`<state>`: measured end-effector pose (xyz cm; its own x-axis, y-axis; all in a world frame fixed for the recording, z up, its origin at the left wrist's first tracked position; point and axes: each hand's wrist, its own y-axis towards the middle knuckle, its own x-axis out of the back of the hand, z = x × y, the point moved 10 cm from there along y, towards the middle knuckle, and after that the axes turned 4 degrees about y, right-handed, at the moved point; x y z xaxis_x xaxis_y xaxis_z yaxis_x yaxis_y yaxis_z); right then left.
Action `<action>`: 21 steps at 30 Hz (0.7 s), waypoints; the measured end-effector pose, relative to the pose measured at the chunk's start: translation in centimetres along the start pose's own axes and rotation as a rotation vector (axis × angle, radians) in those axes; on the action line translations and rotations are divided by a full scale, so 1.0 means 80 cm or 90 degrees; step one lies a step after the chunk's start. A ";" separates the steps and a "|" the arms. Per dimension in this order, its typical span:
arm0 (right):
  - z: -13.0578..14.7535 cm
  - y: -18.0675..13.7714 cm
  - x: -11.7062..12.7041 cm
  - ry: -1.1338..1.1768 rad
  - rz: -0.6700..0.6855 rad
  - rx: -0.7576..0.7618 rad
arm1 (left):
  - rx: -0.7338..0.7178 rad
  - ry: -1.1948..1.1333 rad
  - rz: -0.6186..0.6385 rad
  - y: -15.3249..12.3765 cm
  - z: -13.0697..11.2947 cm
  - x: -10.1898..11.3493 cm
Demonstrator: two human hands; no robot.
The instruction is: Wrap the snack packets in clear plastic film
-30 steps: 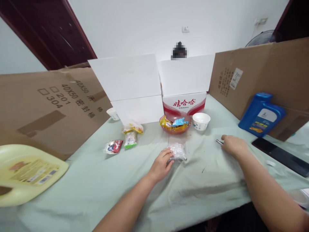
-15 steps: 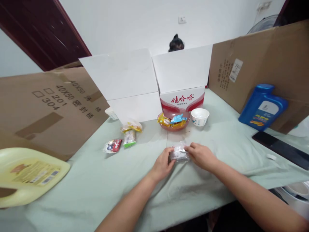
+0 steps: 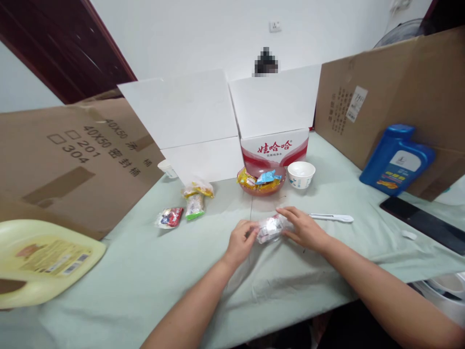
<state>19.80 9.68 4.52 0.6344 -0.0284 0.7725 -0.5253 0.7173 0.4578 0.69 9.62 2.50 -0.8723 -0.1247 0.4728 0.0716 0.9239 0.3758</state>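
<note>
My left hand [image 3: 240, 241] pinches the left end of a clear plastic-wrapped packet [image 3: 269, 230], its contents whitish with some reddish print. My right hand [image 3: 304, 229] is at the packet's right end, fingers stretched out and thumb apart below them; whether it bears on the wrapper is hard to tell. Just right of that hand lies a slim white tool [image 3: 333, 218], its near end partly behind the hand and its kind unclear. Beyond the hands stands a pinkish bowl [image 3: 262, 192] holding yellow and blue wrapped snacks, with a white paper bowl [image 3: 301, 175] beside it.
Several wrapped snacks [image 3: 195, 207] lie to the left. A yellow jug [image 3: 51, 261] is at the left edge. On the right are a blue bottle [image 3: 395, 160] and a black phone [image 3: 421, 225]. White boxes [image 3: 203, 162] and brown cardboard [image 3: 392, 92] wall the table; a person's head shows behind.
The white tool now shows on the cloth beside my right hand. My right fingers have straightened and spread, and the packet has tilted, its right end higher. My left hand has shifted slightly left.
</note>
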 end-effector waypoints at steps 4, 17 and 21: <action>-0.032 -0.004 0.019 0.003 -0.088 -0.108 | 0.142 -0.032 -0.152 0.005 0.048 0.048; -0.041 -0.011 0.054 0.041 -0.177 -0.130 | 0.054 0.091 -0.317 0.001 0.016 0.124; -0.015 -0.008 0.047 0.053 -0.154 -0.056 | -0.267 0.285 -0.055 -0.014 -0.061 0.048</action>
<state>23.19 9.90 6.59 0.7821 -0.1518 0.6043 -0.3036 0.7541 0.5823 -0.37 6.33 7.77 -0.6025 -0.4156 0.6813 0.2730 0.6949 0.6653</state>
